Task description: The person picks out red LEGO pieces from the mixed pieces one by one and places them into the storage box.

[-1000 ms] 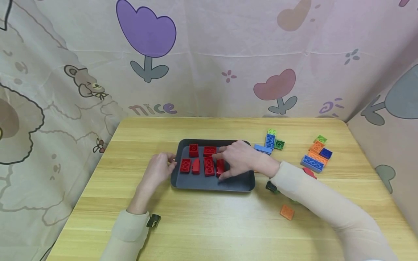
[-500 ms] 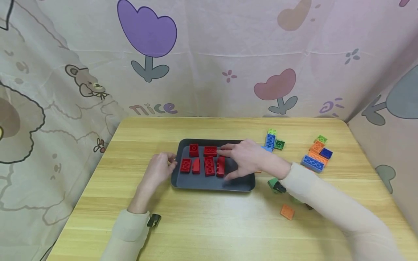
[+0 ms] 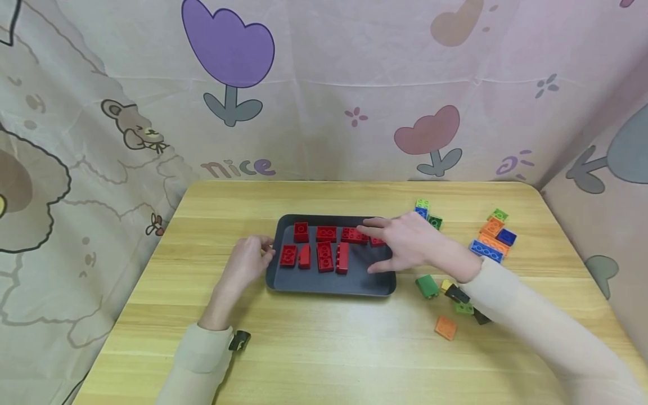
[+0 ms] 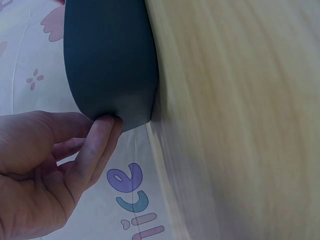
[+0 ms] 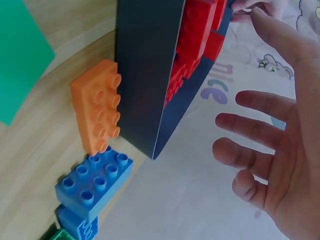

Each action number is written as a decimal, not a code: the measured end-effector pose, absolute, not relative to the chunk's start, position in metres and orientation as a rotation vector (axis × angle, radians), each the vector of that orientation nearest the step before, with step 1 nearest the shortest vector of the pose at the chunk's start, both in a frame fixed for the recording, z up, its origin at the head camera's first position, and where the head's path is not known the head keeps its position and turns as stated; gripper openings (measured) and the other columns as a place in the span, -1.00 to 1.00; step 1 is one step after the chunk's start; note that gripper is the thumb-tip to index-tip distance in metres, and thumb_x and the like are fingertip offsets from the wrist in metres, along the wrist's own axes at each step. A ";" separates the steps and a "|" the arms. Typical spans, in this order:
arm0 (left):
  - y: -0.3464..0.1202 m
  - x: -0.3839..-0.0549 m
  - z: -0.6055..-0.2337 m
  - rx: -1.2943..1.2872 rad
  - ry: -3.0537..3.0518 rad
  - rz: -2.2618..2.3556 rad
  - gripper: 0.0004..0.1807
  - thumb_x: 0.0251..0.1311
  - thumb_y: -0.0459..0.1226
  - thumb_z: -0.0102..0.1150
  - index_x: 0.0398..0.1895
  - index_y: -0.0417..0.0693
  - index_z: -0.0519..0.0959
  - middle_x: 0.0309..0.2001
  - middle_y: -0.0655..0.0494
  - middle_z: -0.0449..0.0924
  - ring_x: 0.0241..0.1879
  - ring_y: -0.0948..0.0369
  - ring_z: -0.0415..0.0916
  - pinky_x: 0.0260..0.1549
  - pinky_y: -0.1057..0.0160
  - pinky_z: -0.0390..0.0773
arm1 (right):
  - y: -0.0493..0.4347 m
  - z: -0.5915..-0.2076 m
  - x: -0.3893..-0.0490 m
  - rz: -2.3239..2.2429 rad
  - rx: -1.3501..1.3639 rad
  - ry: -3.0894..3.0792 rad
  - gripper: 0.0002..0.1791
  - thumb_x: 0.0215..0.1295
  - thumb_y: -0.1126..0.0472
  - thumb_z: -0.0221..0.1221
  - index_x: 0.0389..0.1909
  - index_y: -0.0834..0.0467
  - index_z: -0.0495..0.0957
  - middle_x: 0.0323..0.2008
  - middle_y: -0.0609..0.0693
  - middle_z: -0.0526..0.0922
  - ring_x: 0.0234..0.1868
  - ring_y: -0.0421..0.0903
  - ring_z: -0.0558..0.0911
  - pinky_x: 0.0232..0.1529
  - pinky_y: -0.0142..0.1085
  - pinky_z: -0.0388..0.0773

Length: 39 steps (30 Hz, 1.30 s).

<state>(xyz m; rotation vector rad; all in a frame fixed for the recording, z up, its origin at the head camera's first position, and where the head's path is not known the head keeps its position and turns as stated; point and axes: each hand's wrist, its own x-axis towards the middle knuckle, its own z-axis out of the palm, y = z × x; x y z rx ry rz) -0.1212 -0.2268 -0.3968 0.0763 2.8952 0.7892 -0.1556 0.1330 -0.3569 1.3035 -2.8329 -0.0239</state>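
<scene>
A dark grey tray lies on the wooden table, holding several red building bricks in two rough rows. At the tray's left edge my left hand pinches the rim; in the left wrist view its fingertips lie against the tray's outer wall. Over the tray's right end hovers my right hand, fingers spread and holding nothing. It partly covers a red brick in the back right corner. The right wrist view shows that hand's fingers apart from the bricks.
Right of the tray are an orange brick and a blue brick. A green brick, an orange tile and other loose pieces lie nearer. Farther right sits a group with a long blue brick. A patterned cloth hangs behind.
My right hand has moved right, away from the middle red bricks, uncovering an upright brick and others in the back row. My left hand has stayed on the tray's rim.
</scene>
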 end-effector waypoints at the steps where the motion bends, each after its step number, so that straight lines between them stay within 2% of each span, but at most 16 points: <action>1: -0.227 -0.121 -0.397 0.076 2.894 0.789 -0.63 0.37 -0.44 0.27 0.20 -0.42 0.63 -0.02 -0.27 0.78 -0.07 -0.06 0.75 -0.15 0.10 0.78 | 0.135 -0.357 -0.155 -0.018 1.294 -2.833 0.00 0.05 -0.55 0.36 0.44 -0.07 0.54 0.38 0.04 0.65 -0.82 -0.24 0.10 -0.70 -0.38 -0.10; 7: -0.227 -0.121 -0.396 0.077 2.896 0.785 -0.63 0.37 -0.44 0.27 0.20 -0.41 0.63 -0.02 -0.27 0.78 -0.06 -0.06 0.75 -0.14 0.09 0.79 | 0.153 -0.354 -0.151 0.035 1.250 -2.839 -0.01 0.05 -0.51 0.39 0.43 -0.04 0.55 0.37 0.04 0.66 -0.82 -0.25 0.13 -0.69 -0.39 -0.11; 10: -0.227 -0.120 -0.396 0.076 2.897 0.788 -0.63 0.37 -0.44 0.27 0.20 -0.42 0.63 -0.02 -0.27 0.78 -0.07 -0.06 0.75 -0.15 0.09 0.78 | 0.163 -0.352 -0.150 0.055 1.218 -2.852 0.00 0.05 -0.50 0.40 0.44 -0.02 0.54 0.36 0.05 0.66 -0.75 -0.31 0.31 -0.71 -0.40 -0.08; 14: -0.227 -0.121 -0.396 0.076 2.897 0.789 -0.63 0.37 -0.44 0.27 0.20 -0.42 0.63 -0.03 -0.27 0.78 -0.07 -0.05 0.74 -0.15 0.09 0.78 | 0.178 -0.349 -0.147 0.076 1.161 -2.870 -0.01 0.06 -0.48 0.40 0.44 0.00 0.54 0.36 0.07 0.66 -0.68 -0.35 0.45 -0.71 -0.41 -0.03; 19: -0.227 -0.121 -0.397 0.073 2.891 0.794 -0.63 0.37 -0.44 0.27 0.20 -0.43 0.63 -0.03 -0.26 0.78 -0.08 -0.04 0.74 -0.15 0.09 0.77 | 0.199 -0.347 -0.141 0.087 1.057 -2.904 -0.04 0.08 -0.48 0.39 0.43 -0.03 0.55 0.35 0.07 0.67 -0.73 -0.37 0.34 -0.69 -0.40 0.01; 24: -0.227 -0.121 -0.397 0.072 2.888 0.799 -0.63 0.37 -0.44 0.27 0.20 -0.43 0.62 -0.03 -0.26 0.78 -0.09 -0.03 0.74 -0.16 0.11 0.77 | 0.218 -0.349 -0.134 0.085 0.951 -2.922 -0.04 0.09 -0.51 0.36 0.44 -0.07 0.54 0.35 0.08 0.66 -0.80 -0.31 0.16 -0.68 -0.39 -0.01; 27: -0.227 -0.121 -0.397 0.071 2.887 0.798 -0.62 0.37 -0.44 0.26 0.21 -0.43 0.62 -0.03 -0.26 0.78 -0.08 -0.04 0.74 -0.15 0.10 0.78 | 0.228 -0.352 -0.130 0.068 0.893 -2.915 -0.04 0.09 -0.52 0.35 0.44 -0.07 0.54 0.34 0.07 0.68 -0.79 -0.28 0.13 -0.69 -0.38 -0.03; 33: -0.227 -0.121 -0.397 0.074 2.889 0.797 -0.63 0.37 -0.44 0.26 0.20 -0.43 0.62 -0.03 -0.26 0.78 -0.09 -0.03 0.75 -0.16 0.11 0.78 | 0.248 -0.356 -0.122 0.065 0.740 -2.969 -0.04 0.08 -0.51 0.37 0.44 -0.08 0.53 0.30 0.05 0.69 -0.75 -0.26 0.21 -0.69 -0.35 0.01; 39: -0.227 -0.120 -0.396 0.078 2.894 0.798 -0.63 0.37 -0.44 0.26 0.20 -0.43 0.62 -0.03 -0.27 0.78 -0.09 -0.04 0.75 -0.16 0.11 0.78 | 0.264 -0.364 -0.114 0.036 0.682 -2.964 -0.06 0.03 -0.46 0.43 0.36 0.00 0.61 0.17 0.17 0.75 -0.71 -0.27 0.27 -0.71 -0.34 0.09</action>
